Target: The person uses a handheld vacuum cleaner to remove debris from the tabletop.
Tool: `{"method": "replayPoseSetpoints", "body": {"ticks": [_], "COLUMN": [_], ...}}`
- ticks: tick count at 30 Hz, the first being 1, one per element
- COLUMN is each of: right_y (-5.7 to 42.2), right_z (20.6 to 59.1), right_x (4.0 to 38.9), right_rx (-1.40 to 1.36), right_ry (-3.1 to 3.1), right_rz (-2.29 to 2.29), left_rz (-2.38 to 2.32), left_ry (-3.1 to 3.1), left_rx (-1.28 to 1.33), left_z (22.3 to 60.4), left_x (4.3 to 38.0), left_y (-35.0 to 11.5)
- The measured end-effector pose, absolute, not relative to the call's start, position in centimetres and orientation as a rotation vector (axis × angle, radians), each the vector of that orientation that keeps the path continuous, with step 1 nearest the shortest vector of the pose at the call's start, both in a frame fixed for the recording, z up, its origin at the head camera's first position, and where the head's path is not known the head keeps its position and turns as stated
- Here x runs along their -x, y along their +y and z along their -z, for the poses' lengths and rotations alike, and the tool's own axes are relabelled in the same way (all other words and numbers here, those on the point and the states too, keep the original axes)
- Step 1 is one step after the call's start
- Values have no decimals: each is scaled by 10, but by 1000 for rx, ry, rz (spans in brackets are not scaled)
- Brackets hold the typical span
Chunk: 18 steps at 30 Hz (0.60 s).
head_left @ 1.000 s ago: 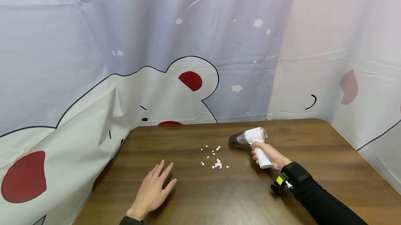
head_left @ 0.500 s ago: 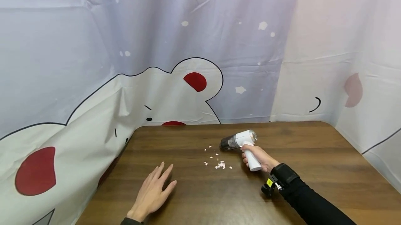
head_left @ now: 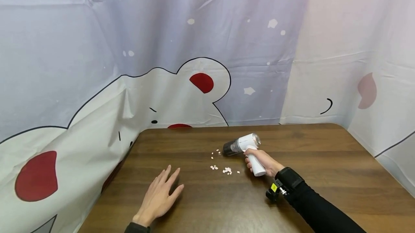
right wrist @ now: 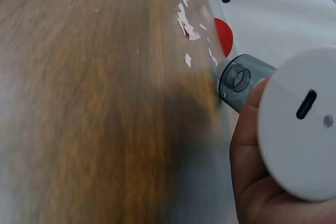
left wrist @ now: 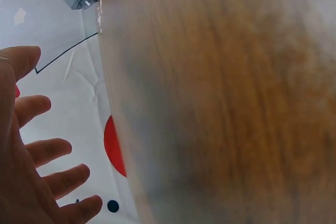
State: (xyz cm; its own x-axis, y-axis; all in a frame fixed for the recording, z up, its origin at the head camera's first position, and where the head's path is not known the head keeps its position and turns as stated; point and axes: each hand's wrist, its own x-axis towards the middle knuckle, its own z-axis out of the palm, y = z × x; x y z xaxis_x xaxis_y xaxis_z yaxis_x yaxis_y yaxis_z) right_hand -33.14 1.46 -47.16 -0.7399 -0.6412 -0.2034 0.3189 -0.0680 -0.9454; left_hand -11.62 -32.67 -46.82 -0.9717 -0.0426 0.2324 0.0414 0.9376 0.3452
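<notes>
My right hand (head_left: 264, 161) grips the white handle of a handheld vacuum cleaner (head_left: 249, 141). Its dark, see-through nozzle points left, close to a few white paper scraps (head_left: 218, 151). More scraps (head_left: 227, 170) lie in a small pile nearer me, left of the handle. In the right wrist view the clear dust cup (right wrist: 244, 80) and the round handle base (right wrist: 302, 124) show, with scraps (right wrist: 187, 24) beyond. My left hand (head_left: 159, 195) is at the left part of the table, fingers straight and spread, holding nothing. The left wrist view shows its spread fingers (left wrist: 50, 153).
A brown wooden table (head_left: 201, 204) with rounded far corners lies under both hands. A printed cloth (head_left: 155, 27) hangs behind it and along the left and right sides. A black camera mount (head_left: 273, 191) sits at my right wrist.
My right hand has moved the vacuum cleaner left, toward the scraps. Some scraps by the nozzle have shifted left, and a few are now bunched together. The left hand has stayed nearly still.
</notes>
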Motion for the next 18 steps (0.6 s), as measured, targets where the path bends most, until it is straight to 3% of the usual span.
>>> {"method": "replayPoseSetpoints", "body": {"ticks": [18], "right_y": [-6], "right_z": [465], "right_x": [340], "right_rx": [356], "right_ry": [1629], "right_rz": [1868], "left_rz": [520], "left_ry": [-2855], "left_rx": [-19], "left_z": [470], "left_x": [115], "left_y": [-328]}}
